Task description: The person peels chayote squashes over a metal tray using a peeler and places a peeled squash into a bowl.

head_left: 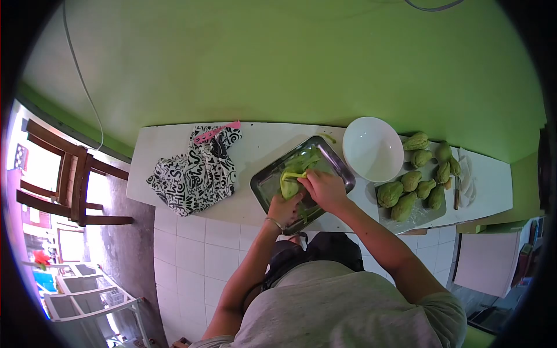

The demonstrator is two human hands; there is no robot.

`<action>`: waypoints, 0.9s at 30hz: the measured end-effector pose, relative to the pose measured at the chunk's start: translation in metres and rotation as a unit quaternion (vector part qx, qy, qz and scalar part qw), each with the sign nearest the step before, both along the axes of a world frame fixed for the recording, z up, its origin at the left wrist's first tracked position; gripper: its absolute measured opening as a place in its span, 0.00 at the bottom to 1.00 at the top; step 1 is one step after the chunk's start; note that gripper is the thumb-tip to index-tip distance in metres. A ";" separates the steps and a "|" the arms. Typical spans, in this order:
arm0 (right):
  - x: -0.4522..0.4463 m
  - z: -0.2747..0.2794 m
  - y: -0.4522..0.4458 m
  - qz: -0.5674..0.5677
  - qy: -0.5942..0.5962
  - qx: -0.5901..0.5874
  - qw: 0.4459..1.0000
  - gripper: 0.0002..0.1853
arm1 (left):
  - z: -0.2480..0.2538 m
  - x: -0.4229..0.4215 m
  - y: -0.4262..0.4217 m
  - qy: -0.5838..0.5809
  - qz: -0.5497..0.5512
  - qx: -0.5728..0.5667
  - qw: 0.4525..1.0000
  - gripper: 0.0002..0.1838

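Note:
Above a rectangular metal tray (341, 160), my left hand (284, 210) is wrapped round the lower end of a pale green chayote (288, 189). My right hand (326, 190) grips a yellow-green peeler (296, 175), whose head lies against the upper part of the chayote. Green peelings (306, 161) are strewn over the tray's bottom. Part of the tray is hidden behind my hands and forearms.
A white bowl (373, 149) stands right of the tray. Beyond it, several unpeeled chayotes (403, 207) lie near a knife (456, 194) and a clear plastic bag (469, 182). Black-and-white patterned cloth (200, 177) lies on the left. A wooden chair (75, 182) stands past the table.

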State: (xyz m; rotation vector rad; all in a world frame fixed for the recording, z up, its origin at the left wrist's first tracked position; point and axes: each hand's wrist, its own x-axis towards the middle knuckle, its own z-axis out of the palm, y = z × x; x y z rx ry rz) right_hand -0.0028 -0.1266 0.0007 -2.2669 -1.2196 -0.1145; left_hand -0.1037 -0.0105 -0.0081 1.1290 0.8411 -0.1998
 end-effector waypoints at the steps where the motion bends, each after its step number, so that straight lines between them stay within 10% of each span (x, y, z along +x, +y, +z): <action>1: 0.000 0.001 0.005 -0.014 0.006 0.005 1.000 0.15 | -0.001 0.001 0.001 -0.005 0.003 0.020 1.000 0.16; 7: 0.039 0.002 0.017 -0.198 0.065 -0.055 0.977 0.16 | -0.007 -0.013 0.004 -0.038 -0.038 0.127 0.990 0.16; 19: -0.031 0.001 -0.001 -0.079 0.105 -0.014 0.991 0.20 | -0.024 -0.014 0.015 -0.013 -0.108 0.383 0.917 0.27; 27: 0.014 -0.005 -0.003 -0.193 0.046 -0.059 0.978 0.22 | -0.024 -0.019 -0.007 0.013 -0.146 0.411 0.900 0.28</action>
